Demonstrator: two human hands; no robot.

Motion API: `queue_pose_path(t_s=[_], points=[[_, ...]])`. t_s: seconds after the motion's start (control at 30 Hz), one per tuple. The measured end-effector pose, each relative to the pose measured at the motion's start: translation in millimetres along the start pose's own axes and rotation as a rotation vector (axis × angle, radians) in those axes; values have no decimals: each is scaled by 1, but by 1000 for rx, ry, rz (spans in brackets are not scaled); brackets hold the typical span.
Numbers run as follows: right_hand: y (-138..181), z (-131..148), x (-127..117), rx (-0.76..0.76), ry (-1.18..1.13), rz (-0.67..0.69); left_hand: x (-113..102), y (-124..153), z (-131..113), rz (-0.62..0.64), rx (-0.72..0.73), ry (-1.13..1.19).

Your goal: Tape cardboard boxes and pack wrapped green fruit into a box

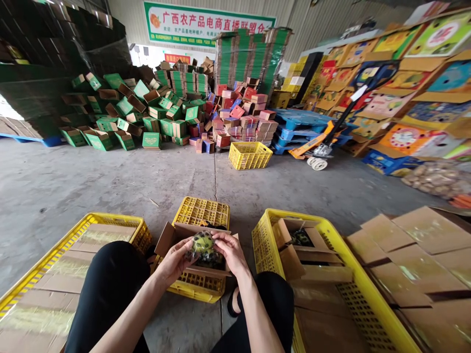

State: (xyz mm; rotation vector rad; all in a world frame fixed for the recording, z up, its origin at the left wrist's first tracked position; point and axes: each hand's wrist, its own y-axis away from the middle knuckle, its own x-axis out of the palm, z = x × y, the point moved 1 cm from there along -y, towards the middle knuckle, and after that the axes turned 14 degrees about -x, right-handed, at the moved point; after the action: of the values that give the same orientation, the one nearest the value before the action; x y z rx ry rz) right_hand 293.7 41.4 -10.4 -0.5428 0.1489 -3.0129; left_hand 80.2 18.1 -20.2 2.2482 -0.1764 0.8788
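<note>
Between my two hands is a clear plastic bag with a round yellow-green fruit point(203, 241) inside; dark spots show on it, and its kind is unclear. My left hand point(174, 260) grips the bag's left side, thumb and fingers closed. On the right edge, the fingers of my right hand point(232, 251) pinch the film. Directly under the bag stands an open cardboard box point(166, 239) with dark contents, partly hidden by my hands. That box rests on an upturned yellow plastic crate point(201, 210) between my knees.
Left of my legs, a yellow crate point(91, 215) holds taped cartons. The right-hand yellow crate point(263, 245) holds cartons, one open. More brown cartons point(423, 255) are stacked far right. Ahead are another yellow crate point(250, 156), a pallet jack point(324, 139) and heaped green boxes point(150, 139).
</note>
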Motion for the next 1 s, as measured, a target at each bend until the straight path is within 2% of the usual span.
queue_pose_path(t_s=[0.2,0.3,0.47,0.6,0.8,0.9,1.0], points=[[-3,-1,-1,-21,-42,-34,-2,-1,-2,-25,75,-47],[-3,1,-1,28,-3,-57,1,3,-2,2,126,-94],[0,-1,0,136,95,78,7,7,-4,25,179,-198],[-1,-4,-2,62,126,113,2,5,-3,-19,200,-228],[0,-1,0,-7,142,159,-6,-3,4,-33,26,-177],[0,-1,1,-15,132,194,-4,-4,5,-53,67,-115],[-2,-3,1,-21,73,166,-1,-3,5,-71,132,-94]])
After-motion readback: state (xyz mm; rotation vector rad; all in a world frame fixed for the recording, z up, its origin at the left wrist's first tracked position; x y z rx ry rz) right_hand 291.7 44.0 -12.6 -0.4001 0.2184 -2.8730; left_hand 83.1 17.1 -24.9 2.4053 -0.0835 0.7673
